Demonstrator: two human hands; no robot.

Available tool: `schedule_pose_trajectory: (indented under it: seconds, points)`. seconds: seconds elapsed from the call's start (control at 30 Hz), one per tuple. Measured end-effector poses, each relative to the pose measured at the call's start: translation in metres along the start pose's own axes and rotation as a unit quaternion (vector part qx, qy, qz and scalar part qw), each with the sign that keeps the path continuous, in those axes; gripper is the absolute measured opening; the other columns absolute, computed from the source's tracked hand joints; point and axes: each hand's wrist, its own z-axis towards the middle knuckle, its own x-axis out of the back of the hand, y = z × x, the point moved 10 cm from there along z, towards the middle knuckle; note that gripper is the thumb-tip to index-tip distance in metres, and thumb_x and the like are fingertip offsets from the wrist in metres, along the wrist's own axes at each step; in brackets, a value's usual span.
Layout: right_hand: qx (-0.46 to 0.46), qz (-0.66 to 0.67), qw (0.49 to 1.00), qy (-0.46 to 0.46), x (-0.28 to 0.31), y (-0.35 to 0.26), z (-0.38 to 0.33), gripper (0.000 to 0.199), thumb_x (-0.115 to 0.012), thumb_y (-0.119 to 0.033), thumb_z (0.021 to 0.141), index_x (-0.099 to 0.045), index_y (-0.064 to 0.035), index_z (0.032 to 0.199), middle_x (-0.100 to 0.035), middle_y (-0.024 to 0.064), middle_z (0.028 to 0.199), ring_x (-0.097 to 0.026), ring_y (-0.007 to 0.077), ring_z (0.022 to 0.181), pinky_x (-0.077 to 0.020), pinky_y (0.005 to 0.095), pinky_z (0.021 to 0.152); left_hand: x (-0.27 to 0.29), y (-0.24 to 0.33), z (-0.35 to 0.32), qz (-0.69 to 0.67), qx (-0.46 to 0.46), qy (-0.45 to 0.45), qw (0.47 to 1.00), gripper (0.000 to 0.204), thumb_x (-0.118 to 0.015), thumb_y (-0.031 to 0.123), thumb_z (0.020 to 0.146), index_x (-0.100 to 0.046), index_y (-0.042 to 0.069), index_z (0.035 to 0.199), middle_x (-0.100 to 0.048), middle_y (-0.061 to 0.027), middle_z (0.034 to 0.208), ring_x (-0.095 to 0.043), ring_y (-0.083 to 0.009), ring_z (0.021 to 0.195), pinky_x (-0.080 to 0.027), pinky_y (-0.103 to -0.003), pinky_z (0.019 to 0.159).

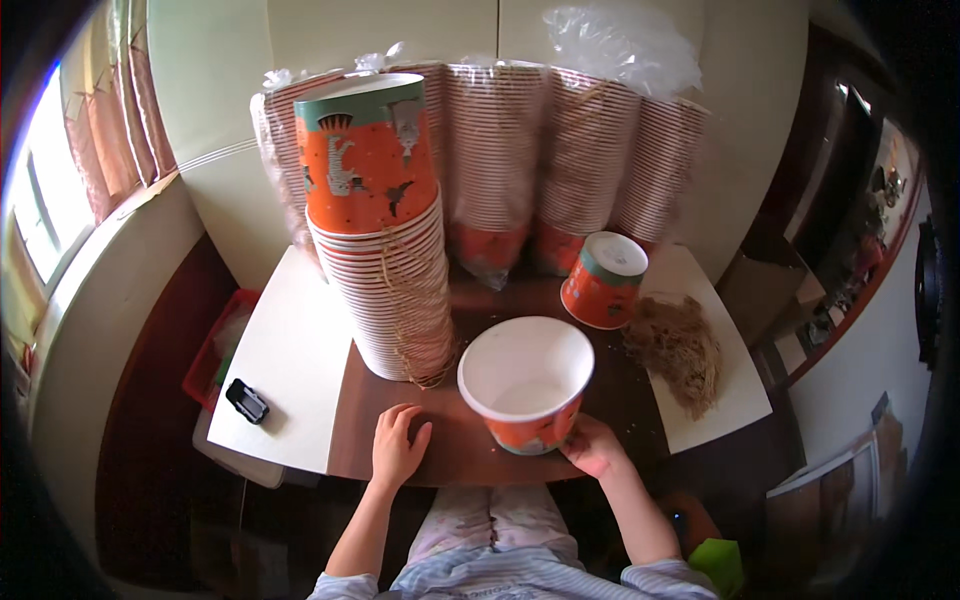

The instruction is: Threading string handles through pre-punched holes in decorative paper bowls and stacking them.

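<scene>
A large paper bucket [526,372], white inside and orange with a green band outside, stands mouth up, tilted a little, near the table's front edge. My right hand [594,447] grips its lower right side, the fingertips partly hidden by the bucket. My left hand [399,450] rests on the dark table strip, thumb apart from loosely curved fingers, with nothing in it. Behind it rises a tall stack of nested upside-down buckets [382,300], with one bucket [368,155] showing its full orange print on top. Tan strands [410,300] hang down the stack's side.
Several tall plastic-wrapped bucket stacks [490,150] line the wall at the back. Another bucket [603,282] sits upside down at the right, beside a heap of tan raffia-like strands [678,350]. A small black case [247,401] lies on the table's white left part [290,350].
</scene>
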Motion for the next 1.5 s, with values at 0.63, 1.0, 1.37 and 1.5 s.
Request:
schedule_pose_trajectory:
  seconds: [0.63, 1.0, 1.37, 1.5]
  points:
    - [0.265, -0.364, 0.893, 0.014, -0.044, -0.045, 0.039, 0.036, -0.038, -0.026, 0.091, -0.051, -0.0018, 0.114, -0.055, 0.0109, 0.111, -0.049, 0.0165, 0.104, -0.0364, 0.0291, 0.089, -0.06, 0.048, 0.033, -0.199, -0.1, -0.182, 0.958, 0.1, -0.083, 0.032, 0.053, -0.024, 0.0, 0.128, -0.038, -0.0188, 0.122, -0.039, -0.032, 0.114, -0.034, -0.04, 0.096]
    - [0.264, -0.495, 0.825, 0.07, -0.039, -0.093, 0.044, 0.026, -0.05, -0.017, 0.087, -0.057, 0.0005, 0.105, -0.061, 0.009, 0.1, -0.055, 0.014, 0.091, -0.0427, 0.0303, 0.082, -0.091, 0.04, 0.066, -0.391, -0.17, -0.223, 0.877, 0.135, -0.086, 0.041, 0.046, 0.009, 0.005, 0.135, -0.017, -0.0161, 0.139, -0.02, -0.0279, 0.13, -0.019, -0.042, 0.105]
    - [0.43, -0.693, 0.493, 0.304, 0.019, -0.271, -0.041, 0.016, -0.054, -0.005, 0.079, -0.061, -0.0021, 0.093, -0.054, 0.0144, 0.097, -0.052, 0.0314, 0.091, -0.0432, 0.0384, 0.079, -0.113, 0.028, 0.062, -0.343, -0.154, -0.248, 0.893, 0.129, -0.084, 0.046, 0.045, -0.004, 0.0, 0.135, -0.025, -0.0181, 0.135, -0.026, -0.0287, 0.127, -0.022, -0.039, 0.104]
    - [0.385, -0.805, 0.366, 0.264, 0.004, -0.26, -0.027, 0.018, -0.057, -0.009, 0.077, -0.062, -0.004, 0.094, -0.053, 0.0121, 0.102, -0.05, 0.0295, 0.097, -0.0387, 0.0418, 0.085, -0.122, 0.022, 0.06, -0.334, -0.158, -0.264, 0.891, 0.127, -0.083, 0.048, 0.045, -0.007, -0.001, 0.135, -0.025, -0.0186, 0.135, -0.026, -0.0294, 0.127, -0.022, -0.038, 0.104]
